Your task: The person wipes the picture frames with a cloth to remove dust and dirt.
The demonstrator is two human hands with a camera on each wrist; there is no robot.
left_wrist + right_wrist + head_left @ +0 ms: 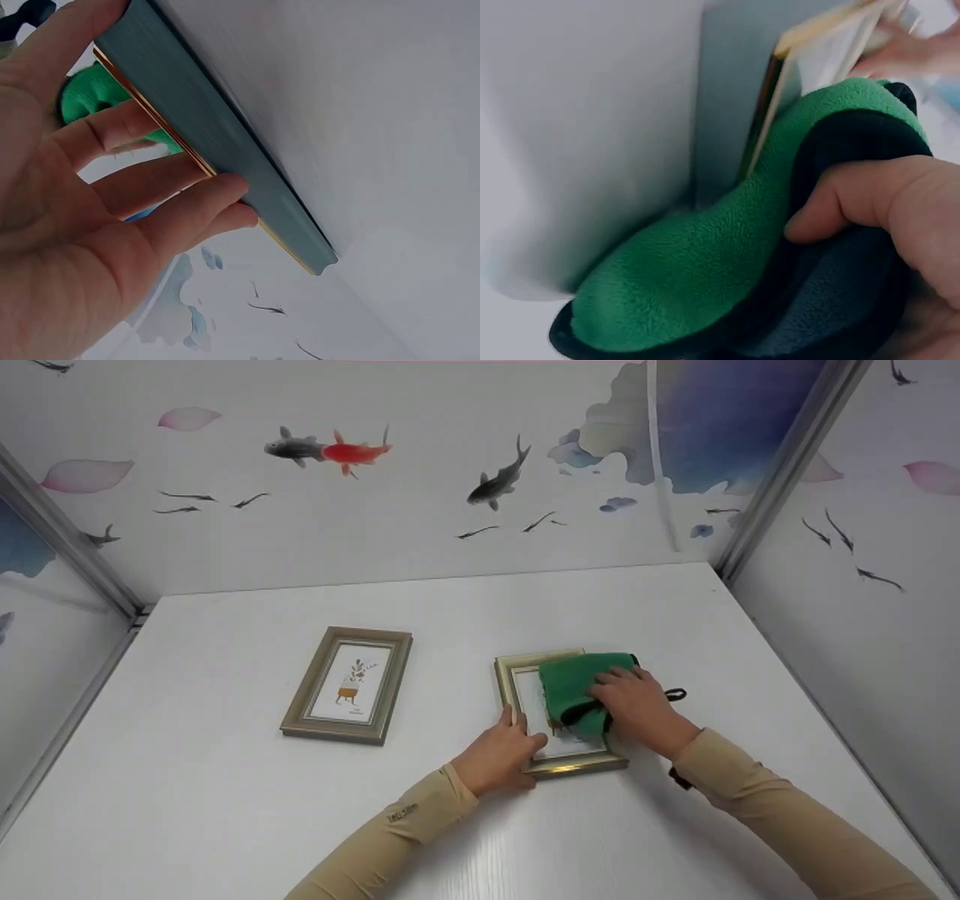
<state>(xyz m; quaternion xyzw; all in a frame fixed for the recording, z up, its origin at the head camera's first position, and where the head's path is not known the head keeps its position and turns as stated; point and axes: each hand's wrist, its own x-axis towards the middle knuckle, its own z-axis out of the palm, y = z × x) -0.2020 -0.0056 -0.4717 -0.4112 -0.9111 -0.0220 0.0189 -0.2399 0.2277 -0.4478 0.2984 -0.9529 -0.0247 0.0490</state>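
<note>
A gold-edged picture frame [577, 767] lies face up on the white table, tilted slightly in the head view. My left hand [495, 754] grips its lower left side; in the left wrist view its fingers and thumb spread along the frame's grey-blue outer side [217, 135]. My right hand [643, 712] holds a folded green cloth [574, 679] with black trim against the frame's upper right part, hiding much of the picture. In the right wrist view the thumb [840, 202] presses on the cloth's dark border, and the cloth [697, 270] droops past the frame's edge.
To the left on the table [187, 780] lies a second picture frame [304, 712], brownish, showing a potted plant drawing. White panels with painted fish and petals [420, 525] stand behind and at both sides. A black loop [676, 694] sticks out from the cloth.
</note>
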